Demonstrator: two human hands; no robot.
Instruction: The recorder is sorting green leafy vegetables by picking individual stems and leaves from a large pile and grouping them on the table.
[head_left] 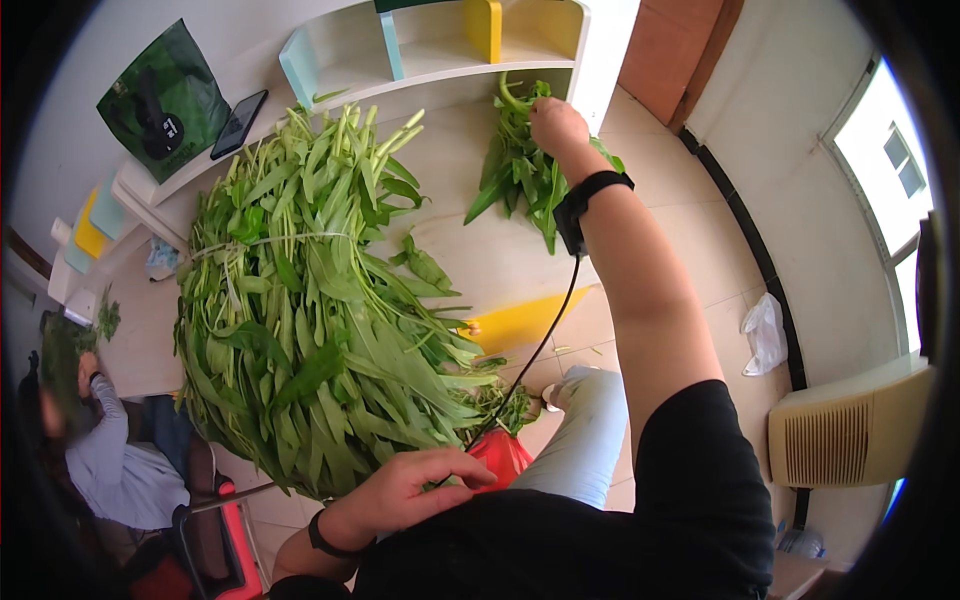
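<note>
A huge bundle of water spinach (300, 310), tied round with a pale band (305, 238), lies across the table's left and middle, its cut stems toward the far side. At the far right of the table my right hand (558, 125) is closed on a smaller bunch of water spinach (515, 165), whose leaves hang toward me. My left hand (420, 487) rests close to my body, below the big bundle, with its fingers loosely stretched and nothing in them. Next to it is a red plastic bag (500, 458) with leafy scraps (512, 408) above it.
A white shelf (440, 70) with coloured dividers runs along the table's back. A green pouch (165, 105) and a phone (240, 122) are at the far left. Another person (125, 465) sits at left, handling greens. A cable (545, 340) hangs from my right wrist.
</note>
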